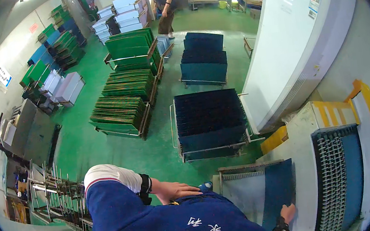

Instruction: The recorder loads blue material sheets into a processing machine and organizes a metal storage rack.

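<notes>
My left hand (pixel 178 190) lies flat against the front of my blue top at the waist, fingers stretched out and holding nothing. Low on the right, my right hand (pixel 289 212) is closed at the right edge of a dark blue flat panel (pixel 278 187). The panel stands upright at the right end of a metal rack (pixel 240 168) with a row of small slots. Right of that hand, a conveyor-like row of metal links (pixel 333 175) runs beside another blue panel (pixel 354 173).
Ahead stands a rack of dark blue panels (pixel 210 117), with another blue stack (pixel 203 62) behind it. Green panels (pixel 119 109) fill racks to the left. A tall white cabinet (pixel 276 35) rises on the right. Another person (pixel 163 5) stands far back. Metal frames (pixel 55 187) crowd the left.
</notes>
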`<state>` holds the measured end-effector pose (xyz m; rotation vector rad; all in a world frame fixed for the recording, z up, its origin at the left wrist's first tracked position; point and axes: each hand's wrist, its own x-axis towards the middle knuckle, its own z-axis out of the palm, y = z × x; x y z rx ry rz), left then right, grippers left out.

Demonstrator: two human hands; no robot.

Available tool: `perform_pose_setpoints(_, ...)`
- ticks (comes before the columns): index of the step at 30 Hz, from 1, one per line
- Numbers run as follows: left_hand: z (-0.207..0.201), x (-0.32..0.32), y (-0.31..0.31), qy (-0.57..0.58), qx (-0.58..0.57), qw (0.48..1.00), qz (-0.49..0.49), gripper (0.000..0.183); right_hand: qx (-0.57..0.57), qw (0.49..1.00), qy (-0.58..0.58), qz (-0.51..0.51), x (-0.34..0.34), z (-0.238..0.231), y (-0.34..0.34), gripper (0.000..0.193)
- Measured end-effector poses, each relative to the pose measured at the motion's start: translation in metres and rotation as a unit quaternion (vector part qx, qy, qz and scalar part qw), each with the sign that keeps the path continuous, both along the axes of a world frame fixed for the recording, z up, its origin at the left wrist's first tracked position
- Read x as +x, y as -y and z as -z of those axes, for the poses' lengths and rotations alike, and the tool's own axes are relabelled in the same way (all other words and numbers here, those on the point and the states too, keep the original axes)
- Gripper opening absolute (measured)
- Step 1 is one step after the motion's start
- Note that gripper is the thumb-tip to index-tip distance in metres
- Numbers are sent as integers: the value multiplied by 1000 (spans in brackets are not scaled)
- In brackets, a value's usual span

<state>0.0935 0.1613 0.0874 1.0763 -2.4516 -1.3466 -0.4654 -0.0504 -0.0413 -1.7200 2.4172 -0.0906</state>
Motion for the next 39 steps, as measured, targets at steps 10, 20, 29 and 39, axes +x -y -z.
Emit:
perform_pose_setpoints(10, 10, 0, -1, -19, -14, 1000, -4, 128, 20, 1000, -22, 0, -16, 18, 6, 47)
perform_pose_setpoints(20, 8, -1, 2, -6, -9, 1000, 4, 129, 8, 1000, -7, -3, -11, 6, 3, 50)
perform_pose_setpoints(29, -2, -2, 0, -1, -22, 1000, -3, 117, -13, 1000, 10, 11, 6, -7, 1, 47)
perform_pose_setpoints(39, 6, -1, -2, 7, 3, 1000, 1, 125, -11, 1000, 10, -3, 12, -21, -2, 47)
